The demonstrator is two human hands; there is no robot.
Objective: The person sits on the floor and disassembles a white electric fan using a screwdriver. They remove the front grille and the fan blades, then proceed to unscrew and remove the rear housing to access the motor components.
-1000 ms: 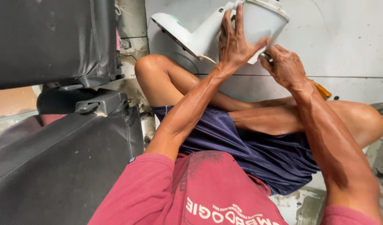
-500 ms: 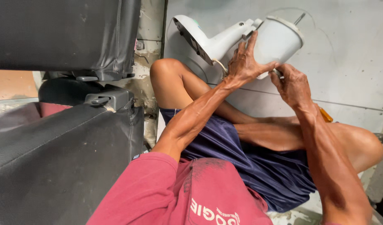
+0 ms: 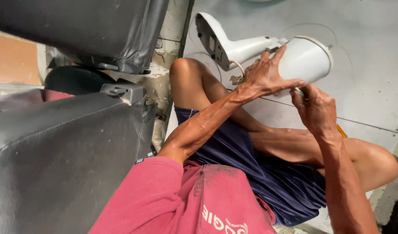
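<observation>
Head view looked down on a person seated cross-legged on a pale grey floor (image 3: 372,78), red shirt and dark blue shorts in frame. The left hand (image 3: 266,76) was spread over the white rounded housing (image 3: 309,58), fingers wide and flat on its side, thumb stretched along the lower edge, steadying it. The housing sat above the knees, joined to a white curved stand (image 3: 233,45) that ended in an oval base (image 3: 206,34) tipped up toward the camera, so the whole unit lay sideways rather than upright. A short pale cord (image 3: 239,69) hung by the joint between stand and housing.

The right hand (image 3: 316,108) was just under the housing, fingers curled narrow around something thin; an orange handle end (image 3: 341,131) poked out behind the wrist, probably a screwdriver, tip hidden. Cannot tell what the tip met.

Progress, as a judgement: work on the underside of the housing looked mid-way. The shell was in one piece, no loose screws or removed parts showed on the floor, so opening or fastening seemed not finished. How many fasteners were left was not visible.

Grey vinyl seats (image 3: 69,147) filled the left side, well apart from the hands.
</observation>
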